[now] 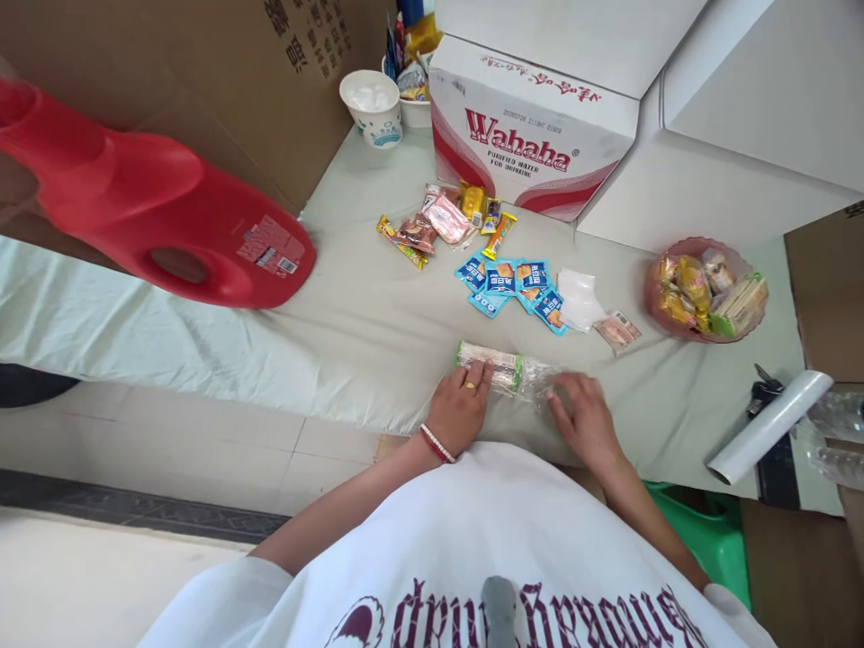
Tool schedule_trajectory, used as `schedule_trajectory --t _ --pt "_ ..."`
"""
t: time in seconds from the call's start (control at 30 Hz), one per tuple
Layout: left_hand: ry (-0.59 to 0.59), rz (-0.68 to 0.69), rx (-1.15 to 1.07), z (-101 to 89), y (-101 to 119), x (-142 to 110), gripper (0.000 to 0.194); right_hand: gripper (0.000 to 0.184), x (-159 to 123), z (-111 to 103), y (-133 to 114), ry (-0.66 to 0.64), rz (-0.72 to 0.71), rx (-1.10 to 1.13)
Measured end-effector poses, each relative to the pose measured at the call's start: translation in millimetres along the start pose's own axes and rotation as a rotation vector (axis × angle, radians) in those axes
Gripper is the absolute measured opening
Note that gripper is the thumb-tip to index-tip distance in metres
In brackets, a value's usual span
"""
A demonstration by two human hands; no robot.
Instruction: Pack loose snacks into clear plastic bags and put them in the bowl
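Observation:
My left hand [463,407], with a ring and a beaded bracelet, presses its fingers on a wrapped snack pack [505,364] with green ends, holding it against the cloth near the table's front edge. Clear plastic [535,376] extends from the pack's right end. My right hand [586,421] is at the far end of that plastic, thumb and forefinger apart; its fingertips are slightly blurred. Beyond them lie several blue sachets [500,278], a white paper piece [579,299] and a small pink packet [616,332].
A pile of wrapped snacks [446,219] lies before the Wahaha carton [526,135]. At right are a pink bowl [658,310] of snacks, a white roll [769,427] and a plastic bottle [837,414]. A red jug [155,202] stands left; paper cups [373,112] are behind.

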State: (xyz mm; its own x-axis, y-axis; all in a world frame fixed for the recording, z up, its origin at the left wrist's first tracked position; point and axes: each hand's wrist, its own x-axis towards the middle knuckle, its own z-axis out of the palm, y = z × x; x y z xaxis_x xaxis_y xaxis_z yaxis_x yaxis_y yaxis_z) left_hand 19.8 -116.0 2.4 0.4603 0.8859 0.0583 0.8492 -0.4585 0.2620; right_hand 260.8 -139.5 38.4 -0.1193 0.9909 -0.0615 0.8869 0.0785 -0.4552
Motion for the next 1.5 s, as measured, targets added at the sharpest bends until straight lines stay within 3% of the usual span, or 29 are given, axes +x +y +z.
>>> schedule_trajectory --t 0.1,0.23,0.33,0.4,0.53,0.67,0.77,0.83,0.9,0.97,1.03,1.1,1.17,1.3,1.4,1.5 --pt "0.008 0.011 0.078 2.5 -1 -2 0.053 0.043 13 8 11 0.137 0.069 -0.080" --pt "0.008 -0.001 0.084 1.9 -1 -3 0.053 0.016 25 7 3 0.079 0.018 0.035" --pt "0.031 -0.011 0.041 2.8 2 -3 0.053 0.012 35 -2 -19 0.028 0.069 0.150" --pt "0.065 -0.020 0.018 2.9 4 -3 0.053 0.011 46 -1 -40 -0.023 0.019 0.158" --pt "0.062 0.019 -0.098 -3.7 -6 2 0.044 0.017 71 25 -77 -0.107 -0.077 0.056" --pt "0.093 0.045 -0.416 -11.5 -34 9 0.048 0.022 78 47 -84 -0.108 -0.105 0.063" --pt "0.165 -0.074 -0.577 -7.6 -46 15 0.044 0.024 73 51 -77 -0.084 -0.130 0.125" --pt "0.245 -0.261 -0.517 -2.1 -46 21 0.040 0.025 70 50 -74 -0.064 -0.129 0.166" --pt "0.281 -0.430 -0.405 1.9 -43 25 0.050 0.025 69 50 -74 -0.044 -0.112 0.206" --pt "0.229 -0.494 -0.328 2.0 -38 29 0.053 0.024 66 51 -75 -0.029 -0.084 0.270" --pt "0.151 -0.486 -0.301 -1.2 -34 31 0.042 0.024 62 52 -77 -0.017 -0.027 0.381" --pt "0.145 -0.458 -0.341 -5.9 -28 30 0.032 0.026 55 51 -78 -0.015 0.075 0.556" --pt "0.234 -0.387 -0.415 -10.1 -19 27 0.027 0.033 45 46 -77 -0.008 0.195 0.781" --pt "0.416 -0.013 -0.365 -12.2 9 19 0.013 0.042 24 32 -70 -0.026 0.347 1.216" --pt "0.357 0.318 -0.337 -8.3 28 16 0.018 0.047 9 29 -61 -0.027 0.422 1.389" --pt "0.230 0.466 -0.563 -3.0 34 14 0.036 0.047 -4 36 -50 -0.043 0.526 1.434"
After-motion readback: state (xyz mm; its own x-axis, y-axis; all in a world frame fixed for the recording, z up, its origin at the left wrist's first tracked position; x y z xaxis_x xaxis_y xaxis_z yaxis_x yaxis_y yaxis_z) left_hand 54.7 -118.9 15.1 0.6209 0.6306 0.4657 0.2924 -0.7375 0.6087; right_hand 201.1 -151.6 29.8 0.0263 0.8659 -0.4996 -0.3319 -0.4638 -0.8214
